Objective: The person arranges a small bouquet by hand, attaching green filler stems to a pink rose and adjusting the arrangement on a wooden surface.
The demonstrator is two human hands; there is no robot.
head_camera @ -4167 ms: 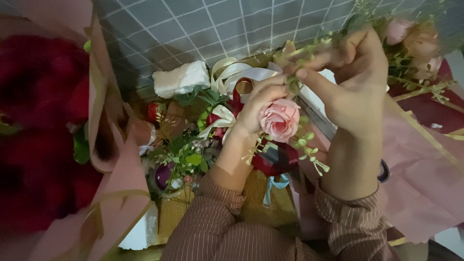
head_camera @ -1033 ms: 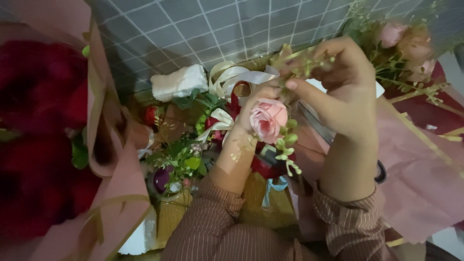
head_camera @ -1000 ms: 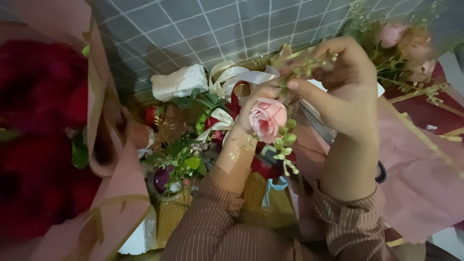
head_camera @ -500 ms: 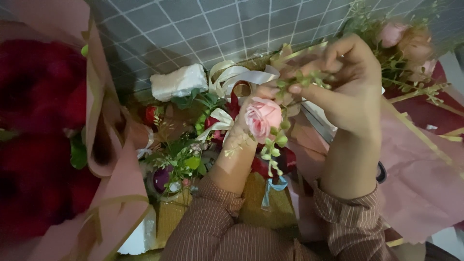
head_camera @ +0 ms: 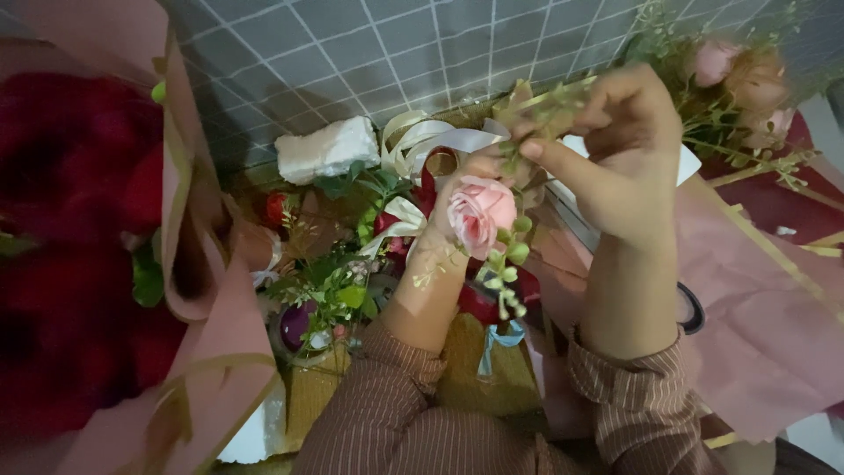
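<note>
Head view: the left hand [head_camera: 457, 211] is closed around the stem of a small pink fabric rose [head_camera: 480, 213], holding the bloom upright just above the wrist, with a sprig of pale green berries [head_camera: 506, 273] hanging down beside it. The right hand [head_camera: 629, 149] is raised just to the right of the rose, thumb and fingertips pinched on a thin green and tan twig [head_camera: 536, 110] that crosses toward the left hand's fingers. Both hands hover over a cluttered heap of cream and white ribbon loops [head_camera: 422, 141], green leaves and dark red petals.

The risk, as I judge it, is the pinch: the twig is slender, and a small slackening could drop it into the clutter below, where it would be hard to pick out. The rose stem is hidden in the fist, so a squeeze too tight could bend it unseen. The pink wrapping paper with gold edge [head_camera: 756, 290] lies close under the right forearm and could be creased by a lowered elbow
</note>
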